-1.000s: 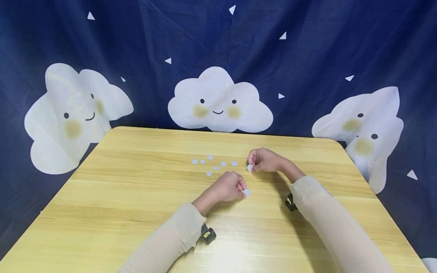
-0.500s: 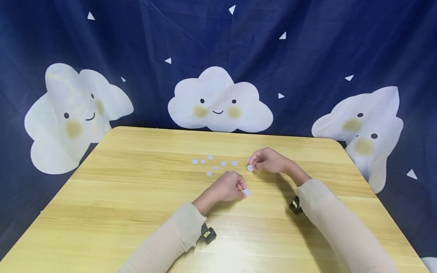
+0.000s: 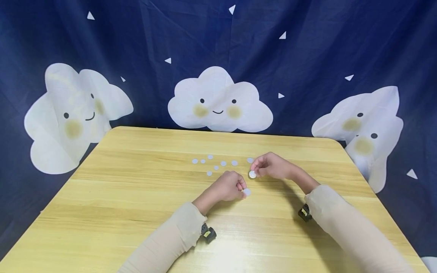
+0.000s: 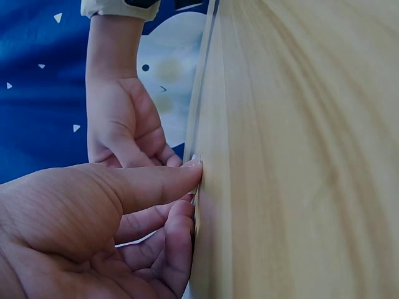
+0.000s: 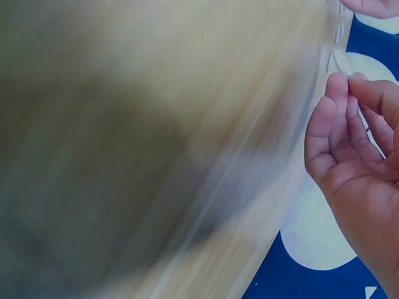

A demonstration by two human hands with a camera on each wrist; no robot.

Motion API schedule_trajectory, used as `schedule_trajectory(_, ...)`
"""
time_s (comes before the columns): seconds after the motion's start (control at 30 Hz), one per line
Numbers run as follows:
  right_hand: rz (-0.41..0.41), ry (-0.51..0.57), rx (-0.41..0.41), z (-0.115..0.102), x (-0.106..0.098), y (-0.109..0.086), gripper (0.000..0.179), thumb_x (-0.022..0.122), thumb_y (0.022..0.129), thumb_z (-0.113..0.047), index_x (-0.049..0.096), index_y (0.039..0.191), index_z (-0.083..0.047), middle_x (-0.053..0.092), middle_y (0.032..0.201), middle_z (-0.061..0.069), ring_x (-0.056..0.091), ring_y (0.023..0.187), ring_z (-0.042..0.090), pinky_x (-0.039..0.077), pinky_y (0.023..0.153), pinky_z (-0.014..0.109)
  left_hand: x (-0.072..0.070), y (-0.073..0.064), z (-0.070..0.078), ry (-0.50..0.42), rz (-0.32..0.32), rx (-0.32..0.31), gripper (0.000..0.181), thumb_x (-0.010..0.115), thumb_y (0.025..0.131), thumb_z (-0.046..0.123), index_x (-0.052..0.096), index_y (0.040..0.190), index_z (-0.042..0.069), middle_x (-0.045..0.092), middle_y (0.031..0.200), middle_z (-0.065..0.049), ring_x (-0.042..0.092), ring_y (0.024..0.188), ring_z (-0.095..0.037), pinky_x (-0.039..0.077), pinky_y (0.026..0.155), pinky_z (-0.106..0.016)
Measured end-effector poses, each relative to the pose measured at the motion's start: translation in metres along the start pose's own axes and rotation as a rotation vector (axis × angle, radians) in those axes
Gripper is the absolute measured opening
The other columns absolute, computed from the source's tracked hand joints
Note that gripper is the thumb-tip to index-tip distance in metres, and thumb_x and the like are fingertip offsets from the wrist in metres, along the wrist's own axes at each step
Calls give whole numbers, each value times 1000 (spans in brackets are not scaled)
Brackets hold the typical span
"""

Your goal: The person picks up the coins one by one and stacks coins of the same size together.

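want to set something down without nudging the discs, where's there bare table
Bare table lies between the left sleeve and left edge, between both sleeves at the front, right of the right sleeve, and behind the loose discs. Mid-table is crowded: left hand, right hand and their held discs sit close beside the loose discs.

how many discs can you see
10: one disc in the left hand, one in the right hand, one just beyond it, seven scattered to the left; more may be hidden.

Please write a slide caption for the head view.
Left hand and right hand each hold a pale disc at a wood-grain table, with more discs nearby.
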State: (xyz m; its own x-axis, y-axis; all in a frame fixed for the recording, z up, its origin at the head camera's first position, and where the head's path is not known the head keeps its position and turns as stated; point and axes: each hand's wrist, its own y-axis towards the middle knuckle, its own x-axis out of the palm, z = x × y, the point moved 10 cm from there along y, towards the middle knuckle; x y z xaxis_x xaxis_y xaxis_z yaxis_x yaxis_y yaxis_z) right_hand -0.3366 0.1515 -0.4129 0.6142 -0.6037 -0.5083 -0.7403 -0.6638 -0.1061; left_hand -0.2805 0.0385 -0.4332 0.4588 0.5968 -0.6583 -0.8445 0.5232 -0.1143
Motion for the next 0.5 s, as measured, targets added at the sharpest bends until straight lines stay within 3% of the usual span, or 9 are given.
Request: schedule_trajectory(0.5,-50,-23,-20,-8,20,-20,16,67,88,11,72,102,5,73,90,15,67,85,19,57,83,28,0,-1,-1,4,6,-24,16,86,82,7,72,89,9,62,79,2,54,72,-10,48,65,-21)
